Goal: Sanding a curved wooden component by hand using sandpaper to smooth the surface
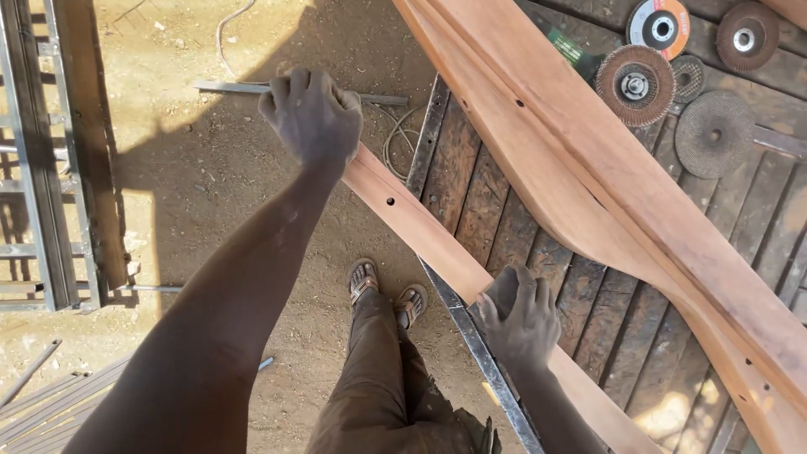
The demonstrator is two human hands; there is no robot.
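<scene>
A long reddish wooden plank (420, 231) with small drilled holes lies slantwise over the metal edge of a slatted workbench (471, 193). My left hand (313, 113) is closed around the plank's far end, out over the dirt ground. My right hand (519, 318) grips the same plank nearer to me, right at the bench's metal frame. A second, wider curved wooden piece (605, 181) rests across the bench beyond it, touching neither hand.
Several grinding discs (635, 84) lie at the bench's far right. A metal bar (235, 87) and loose wire lie on the dirt. A steel frame (50, 168) stands at left. My sandalled feet (387, 294) stand beside the bench.
</scene>
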